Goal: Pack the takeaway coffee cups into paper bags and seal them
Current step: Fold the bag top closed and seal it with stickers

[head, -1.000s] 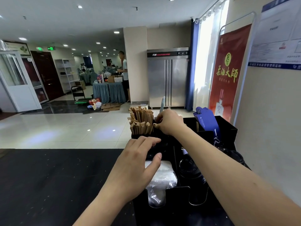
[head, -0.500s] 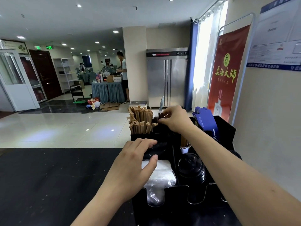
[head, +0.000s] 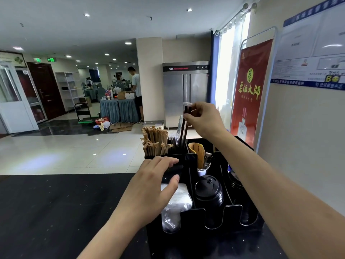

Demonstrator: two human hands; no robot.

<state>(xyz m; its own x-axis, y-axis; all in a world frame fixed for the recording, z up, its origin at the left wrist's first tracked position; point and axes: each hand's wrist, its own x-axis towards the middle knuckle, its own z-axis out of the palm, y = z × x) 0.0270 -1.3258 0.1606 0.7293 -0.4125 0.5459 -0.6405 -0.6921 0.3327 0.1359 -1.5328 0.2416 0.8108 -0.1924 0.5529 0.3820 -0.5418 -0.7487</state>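
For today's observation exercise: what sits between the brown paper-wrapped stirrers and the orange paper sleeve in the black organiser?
In the head view, a bunch of dark straws; the right hand pinches two of them.

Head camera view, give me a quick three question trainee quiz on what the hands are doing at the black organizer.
1. True or false: the right hand pinches dark straws raised above the black organizer.
2. What does the left hand rest on? A) the organizer's front divider B) the stack of black lids C) the paper-wrapped sticks
3. Fill in: the clear plastic bag sits in the organizer's front ____ compartment.

Key: 1 true; 2 A; 3 left.
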